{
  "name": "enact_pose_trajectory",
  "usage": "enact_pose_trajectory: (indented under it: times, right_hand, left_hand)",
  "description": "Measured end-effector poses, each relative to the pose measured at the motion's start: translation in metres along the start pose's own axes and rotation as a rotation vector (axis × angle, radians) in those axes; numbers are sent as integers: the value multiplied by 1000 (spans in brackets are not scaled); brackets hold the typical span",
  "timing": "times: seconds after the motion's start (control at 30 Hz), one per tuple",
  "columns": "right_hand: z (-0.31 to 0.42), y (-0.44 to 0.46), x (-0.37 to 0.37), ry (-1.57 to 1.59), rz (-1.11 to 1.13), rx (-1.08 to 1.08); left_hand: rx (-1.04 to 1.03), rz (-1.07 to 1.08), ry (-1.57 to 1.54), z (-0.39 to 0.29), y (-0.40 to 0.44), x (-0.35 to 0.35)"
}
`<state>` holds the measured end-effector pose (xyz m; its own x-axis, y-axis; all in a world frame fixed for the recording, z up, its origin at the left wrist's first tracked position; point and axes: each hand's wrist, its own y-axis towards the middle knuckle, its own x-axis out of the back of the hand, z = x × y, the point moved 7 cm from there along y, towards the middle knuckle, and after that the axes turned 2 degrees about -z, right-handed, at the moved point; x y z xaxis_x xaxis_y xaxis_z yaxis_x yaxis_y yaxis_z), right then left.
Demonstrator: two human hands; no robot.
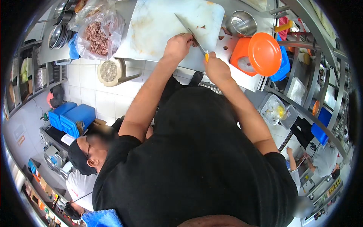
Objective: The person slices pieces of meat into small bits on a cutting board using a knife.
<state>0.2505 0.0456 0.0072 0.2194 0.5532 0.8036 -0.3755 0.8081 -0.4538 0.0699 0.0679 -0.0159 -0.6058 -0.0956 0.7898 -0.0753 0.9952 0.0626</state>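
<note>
My right hand (218, 69) is wrapped round the yellow handle of a kitchen knife (184, 24). Its blade slants up and left over a white cutting board (151, 26). My left hand (177, 46) lies at the board's near edge with fingers curled beside the blade, on a small dark brown piece (194, 44) that looks like meat. My fingers partly hide this piece. Small brown scraps (203, 27) are scattered on the board farther right. Left of the board, a clear plastic bag (117, 28) holds chopped brownish meat (99, 38).
Right of the board stand a steel pot (242, 23) and an orange container (239, 48) with a round orange lid (264, 54). A beige stool (109, 72) is below the counter. People are at work behind on both sides. Metal shelving (317, 34) borders the right.
</note>
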Motion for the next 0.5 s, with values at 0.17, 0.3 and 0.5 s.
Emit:
enact_pose_trajectory:
  times: [0.17,0.3,0.5]
  right_hand:
    - [19,43,3,51,-32,41]
    - [27,41,20,38,5,52]
    - [22,-2,28,-4,48,15]
  left_hand:
    - [-10,51,39,3,6,-4]
    - [24,33,-12,7,1,1]
    - [34,7,-30,6,1,5]
